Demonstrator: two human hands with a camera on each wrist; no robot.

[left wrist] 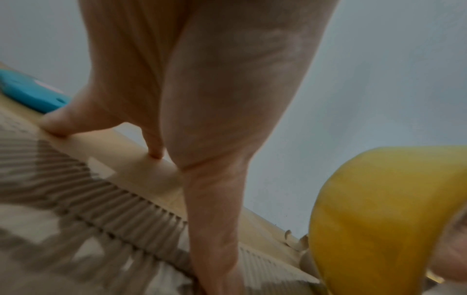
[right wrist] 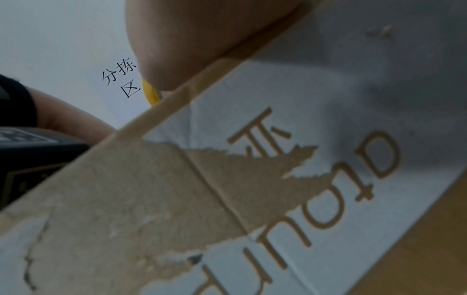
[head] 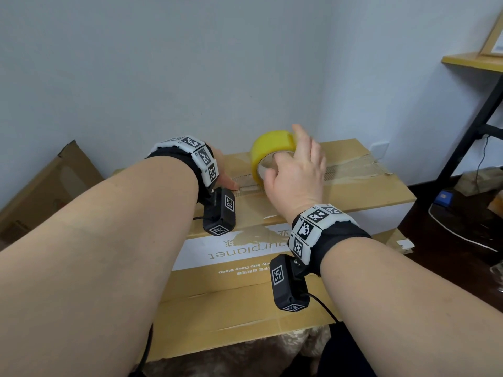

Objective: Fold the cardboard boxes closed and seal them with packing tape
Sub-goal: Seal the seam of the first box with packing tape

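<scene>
A large cardboard box (head: pixel 367 194) lies closed in front of me, its top seam showing torn paper and bare corrugation. My right hand (head: pixel 295 170) grips a yellow roll of packing tape (head: pixel 269 148) that stands on edge over the seam. My left hand (head: pixel 226 175) presses flat on the box top just left of the roll, straight fingers (left wrist: pixel 58 123) and thumb down on the cardboard. The roll (left wrist: pixel 384 215) shows at the right of the left wrist view. In the right wrist view only a sliver of the yellow roll (right wrist: pixel 149 93) peeks past the box edge (right wrist: pixel 177 93).
A second flattened box (head: pixel 245 300) lies under the first, nearer me. Another cardboard box (head: pixel 49 186) leans at the left wall. A black-framed shelf (head: pixel 473 118) and cables stand to the right. A blue object (left wrist: pixel 27 89) rests on the box's far end.
</scene>
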